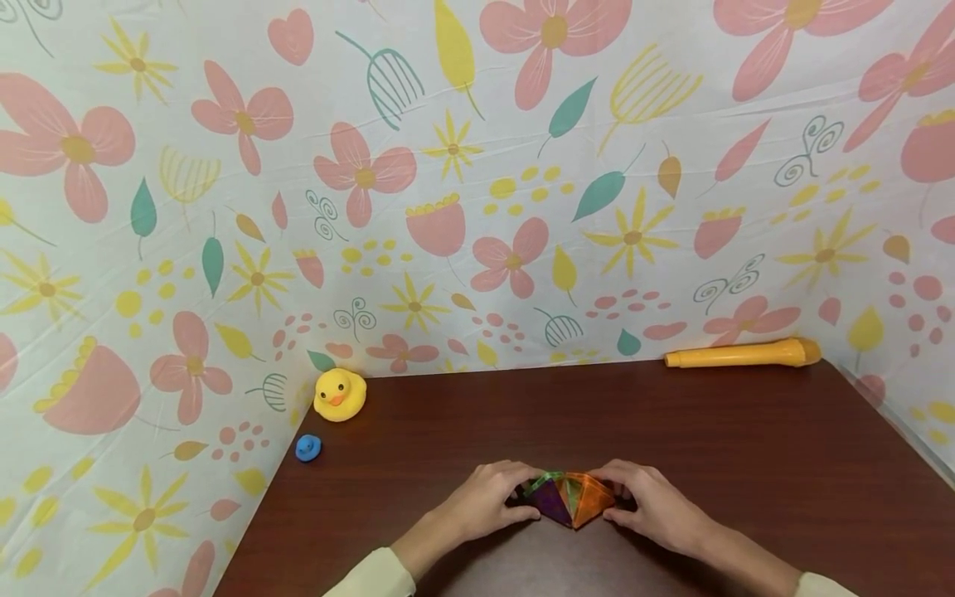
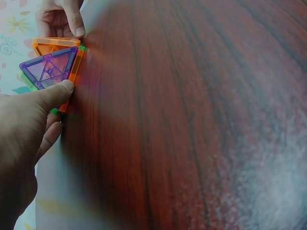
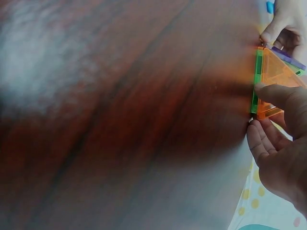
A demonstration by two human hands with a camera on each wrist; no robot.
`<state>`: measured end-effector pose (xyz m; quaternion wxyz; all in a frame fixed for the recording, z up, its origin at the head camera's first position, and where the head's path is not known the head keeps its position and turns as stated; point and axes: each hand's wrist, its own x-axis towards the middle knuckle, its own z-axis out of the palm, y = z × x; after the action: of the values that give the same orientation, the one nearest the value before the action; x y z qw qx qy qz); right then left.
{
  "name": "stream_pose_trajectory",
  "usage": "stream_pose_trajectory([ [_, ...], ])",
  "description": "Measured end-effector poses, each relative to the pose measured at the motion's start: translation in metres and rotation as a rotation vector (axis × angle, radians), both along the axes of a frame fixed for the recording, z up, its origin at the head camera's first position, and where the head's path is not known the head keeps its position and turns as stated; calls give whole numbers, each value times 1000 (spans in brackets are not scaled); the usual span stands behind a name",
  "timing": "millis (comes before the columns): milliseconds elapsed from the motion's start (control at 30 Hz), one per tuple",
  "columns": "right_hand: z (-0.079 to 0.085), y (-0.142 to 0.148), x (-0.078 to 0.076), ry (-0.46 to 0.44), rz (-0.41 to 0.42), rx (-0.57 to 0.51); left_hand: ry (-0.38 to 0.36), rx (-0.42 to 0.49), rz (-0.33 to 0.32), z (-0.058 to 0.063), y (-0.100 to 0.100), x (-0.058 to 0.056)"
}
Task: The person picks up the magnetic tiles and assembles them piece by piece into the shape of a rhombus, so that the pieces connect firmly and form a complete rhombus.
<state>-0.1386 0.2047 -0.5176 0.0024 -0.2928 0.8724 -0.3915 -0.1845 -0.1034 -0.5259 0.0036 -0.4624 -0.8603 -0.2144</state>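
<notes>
In the head view, a small folded shape of translucent triangular magnetic tiles sits on the brown table between both hands. Its left face is a purple tile (image 1: 550,503) (image 2: 48,67); an orange tile (image 1: 596,499) (image 3: 276,72) forms the right, and green edging (image 1: 573,491) (image 3: 257,79) shows too. My left hand (image 1: 491,500) (image 2: 29,117) grips the left side, its thumb on the purple tile's corner. From the right, my right hand (image 1: 660,507) (image 3: 285,129) pinches the orange side, thumb in front. The shape's far side is mostly hidden.
A yellow rubber duck (image 1: 340,395) and a small blue duck (image 1: 308,448) sit at the table's left edge. At the back right lies an orange-yellow toy microphone (image 1: 742,354). A flower-patterned cloth (image 1: 477,323) hangs behind and left of the dark wooden table (image 1: 462,423).
</notes>
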Motion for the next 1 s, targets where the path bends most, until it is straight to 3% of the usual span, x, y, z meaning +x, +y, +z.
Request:
stream_pose_trajectory([
  [200,-1,2,0,17,-46,13,21,-1,14,0,-2,0],
  [1000,-2,2,2,6,-59,9,41,-11,-2,-5,-4,2],
])
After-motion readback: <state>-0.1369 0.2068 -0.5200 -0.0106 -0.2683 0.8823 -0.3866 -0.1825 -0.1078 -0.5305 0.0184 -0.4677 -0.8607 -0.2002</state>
